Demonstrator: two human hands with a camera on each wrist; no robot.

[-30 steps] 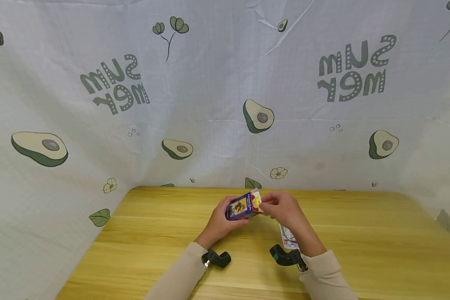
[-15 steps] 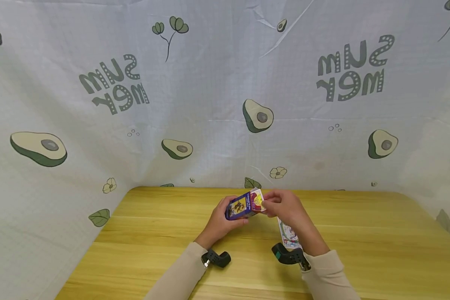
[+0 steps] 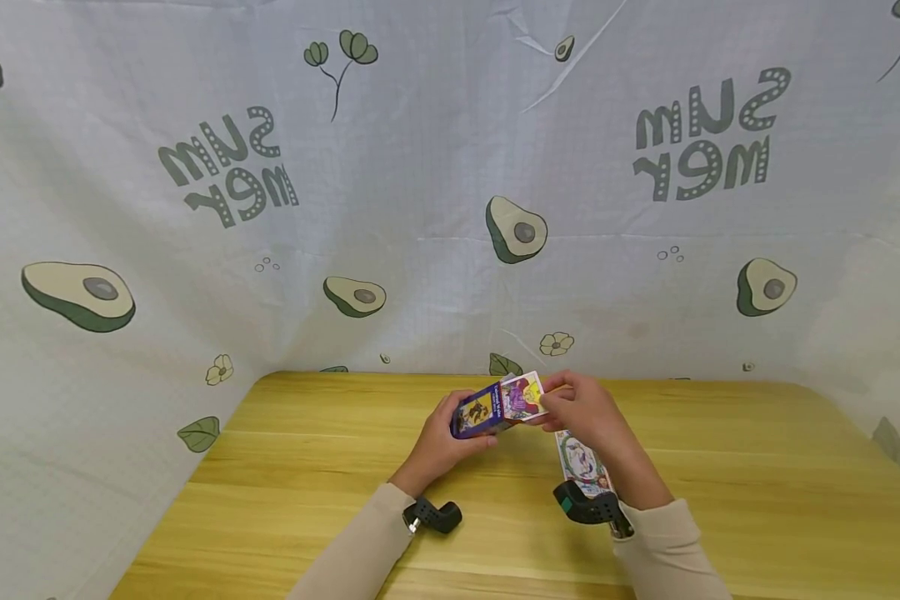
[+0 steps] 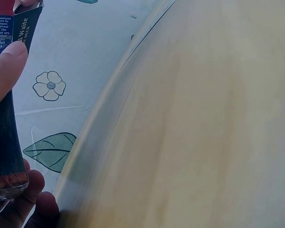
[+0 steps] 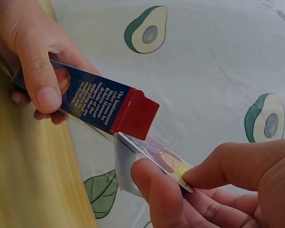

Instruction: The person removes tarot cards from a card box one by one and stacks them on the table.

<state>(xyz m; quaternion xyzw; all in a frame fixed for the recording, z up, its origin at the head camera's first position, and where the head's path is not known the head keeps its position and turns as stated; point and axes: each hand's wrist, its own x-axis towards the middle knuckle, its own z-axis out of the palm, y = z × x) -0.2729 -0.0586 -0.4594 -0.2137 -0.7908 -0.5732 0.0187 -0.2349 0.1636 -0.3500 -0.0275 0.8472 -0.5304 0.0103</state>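
My left hand (image 3: 437, 443) grips a dark blue tarot card box (image 3: 477, 415) above the table, thumb along one side. The box tilts with its opened end toward the right. Out of that end sticks a colourful tarot card (image 3: 521, 396), pinched at its outer end by the thumb and fingers of my right hand (image 3: 587, 410). In the right wrist view a red flap (image 5: 140, 116) stands out from the box beside the card. Another tarot card (image 3: 581, 461) lies face up on the table, partly hidden by my right forearm. The left wrist view catches only part of the box (image 4: 1, 128).
The wooden table (image 3: 330, 483) runs back to a pale cloth (image 3: 420, 167) printed with avocados and mirrored lettering. Black wrist cameras, one on the left wrist (image 3: 437, 517) and one on the right, jut out over the table.
My right hand has moved right and slightly up, drawing the card farther out of the box. More of the card on the table shows. The left hand and box have stayed in place.
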